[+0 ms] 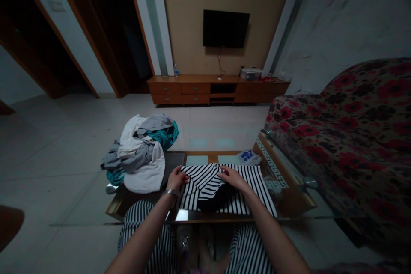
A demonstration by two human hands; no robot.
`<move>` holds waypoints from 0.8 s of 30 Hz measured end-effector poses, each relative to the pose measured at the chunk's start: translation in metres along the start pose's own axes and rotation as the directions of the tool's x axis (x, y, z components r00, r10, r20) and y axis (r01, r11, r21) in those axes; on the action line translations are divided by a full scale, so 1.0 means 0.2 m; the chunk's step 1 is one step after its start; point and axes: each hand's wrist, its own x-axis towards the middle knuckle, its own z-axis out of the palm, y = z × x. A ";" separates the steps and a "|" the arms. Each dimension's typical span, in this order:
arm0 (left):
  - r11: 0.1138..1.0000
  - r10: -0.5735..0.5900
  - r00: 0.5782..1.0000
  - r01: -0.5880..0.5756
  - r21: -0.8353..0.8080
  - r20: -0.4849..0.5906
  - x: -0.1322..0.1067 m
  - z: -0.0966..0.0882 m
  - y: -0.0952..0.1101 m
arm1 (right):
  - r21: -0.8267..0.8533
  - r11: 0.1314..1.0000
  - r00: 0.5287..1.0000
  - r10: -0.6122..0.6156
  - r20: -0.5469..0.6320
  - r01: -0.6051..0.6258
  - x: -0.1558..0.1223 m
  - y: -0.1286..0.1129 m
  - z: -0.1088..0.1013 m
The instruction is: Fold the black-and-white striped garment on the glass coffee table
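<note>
A black-and-white striped shirt (253, 184) lies spread on the glass coffee table (290, 212), with part of it folded over at an angle. A solid black area shows near its front middle. My left hand (176, 180), with a bracelet at the wrist, grips the shirt's far left edge between thumb and fingers. Toward the middle of the far edge, my right hand (233, 178) has its fingers closed on the folded striped cloth. Both forearms reach over the near edge of the glass.
Left on the table is a heap of white, grey and teal clothes (144, 154). A plastic bag (248, 157) shows beyond the shirt. The floral sofa (346, 137) stands at the right. Farther off are a low wooden cabinet (195, 87) and a wall television (226, 28).
</note>
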 end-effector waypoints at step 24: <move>0.173 0.562 0.791 -0.399 0.900 0.242 -0.08 -0.27 0.02 | -0.318 0.929 0.901 -0.293 -0.320 0.189 -0.71 -0.03 0.04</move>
